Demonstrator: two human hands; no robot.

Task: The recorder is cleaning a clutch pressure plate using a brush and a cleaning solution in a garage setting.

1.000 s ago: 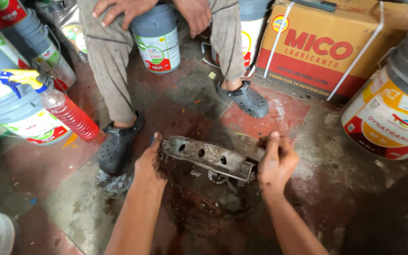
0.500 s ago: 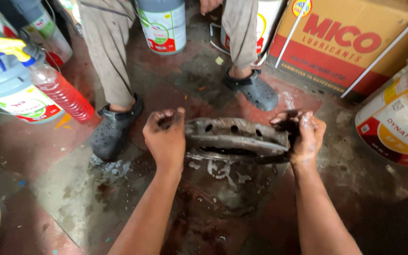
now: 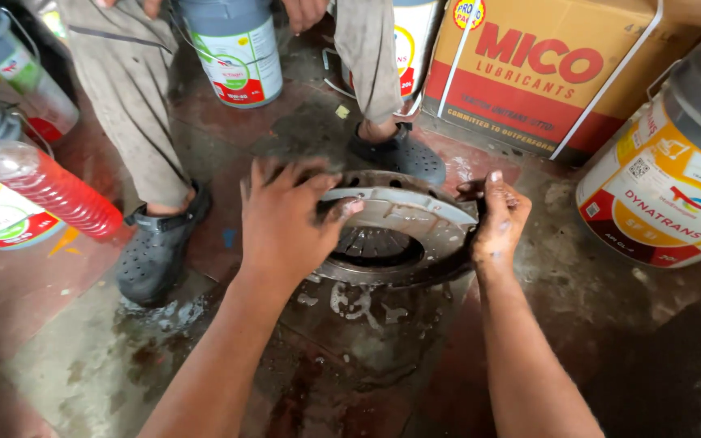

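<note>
Oil-stained workshop floor (image 3: 83, 381): a round metal clutch plate (image 3: 403, 235) is gripped at centre frame, left hand (image 3: 285, 223) and right hand (image 3: 498, 221) clasping opposite edges.

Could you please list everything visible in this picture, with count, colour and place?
clutch plate: 1, grey metal, round, centre, tilted above the floor
floor: 1, red and grey, oil-stained
bottle: 1, clear with red liquid, far left
buckets: several, white with grey lids, along the top and left edge
drum: 1, white, yellow and red, right
carton: 1, orange and red, strapped, top right
other person: 1, grey trousers, dark clogs, standing at top
left hand: 1, oily, gripping the plate's left rim
right hand: 1, oily, gripping the plate's right rim
</note>
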